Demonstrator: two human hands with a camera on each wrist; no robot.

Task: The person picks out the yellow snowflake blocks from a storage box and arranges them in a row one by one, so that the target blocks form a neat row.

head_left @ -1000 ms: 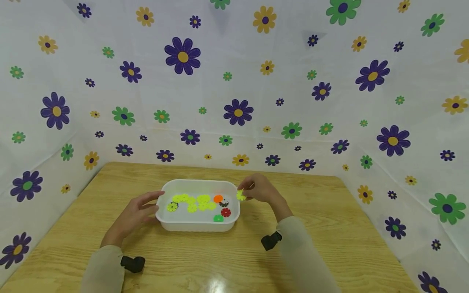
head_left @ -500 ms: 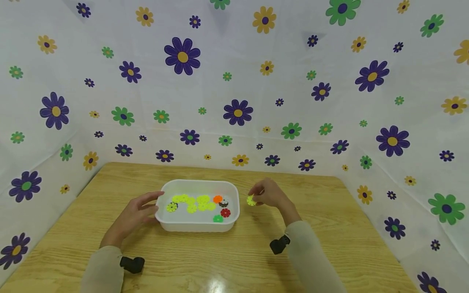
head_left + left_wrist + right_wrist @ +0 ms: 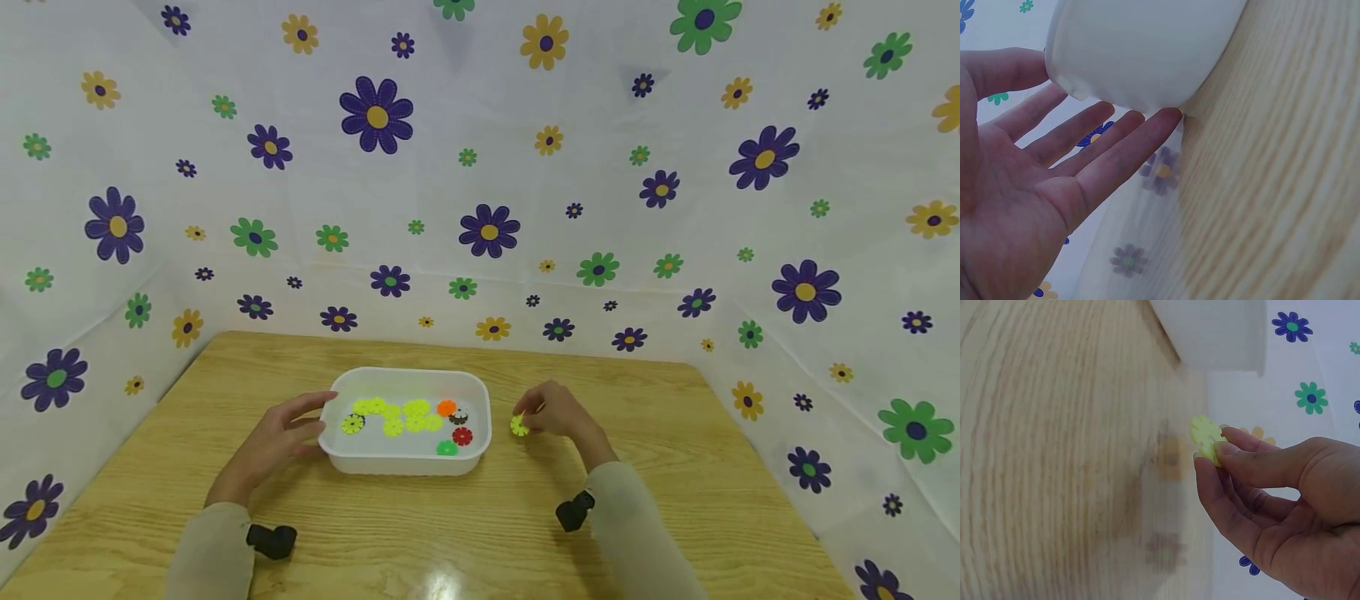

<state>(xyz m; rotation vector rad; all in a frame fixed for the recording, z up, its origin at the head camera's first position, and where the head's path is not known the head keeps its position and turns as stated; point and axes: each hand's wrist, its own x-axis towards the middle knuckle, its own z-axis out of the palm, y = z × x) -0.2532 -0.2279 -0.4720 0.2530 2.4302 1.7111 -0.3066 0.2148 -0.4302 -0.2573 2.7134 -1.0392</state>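
Note:
A white plastic tub (image 3: 405, 464) stands on the wooden table, holding several yellow notched discs (image 3: 393, 427). With them lie an orange disc (image 3: 447, 408), a red disc (image 3: 462, 437), a green disc (image 3: 447, 448) and a dark one partly under a pale one. My left hand (image 3: 273, 442) touches the tub's left end; its fingers are straight, fingertips at the wall in the left wrist view. To the right of the tub, my right hand (image 3: 557, 412) pinches a yellow snowflake disc (image 3: 1207, 437) between thumb and fingers, close over the table.
The wooden table (image 3: 420, 533) reaches back to a white cloth wall (image 3: 435, 183) printed with flowers, which also runs along both sides. A black wrist camera (image 3: 273, 542) sits on the left sleeve, another black camera (image 3: 575, 511) on the right.
My right hand has carried the yellow disc from the tub's right rim, to the right and down toward the table. The left hand and the tub stay in place.

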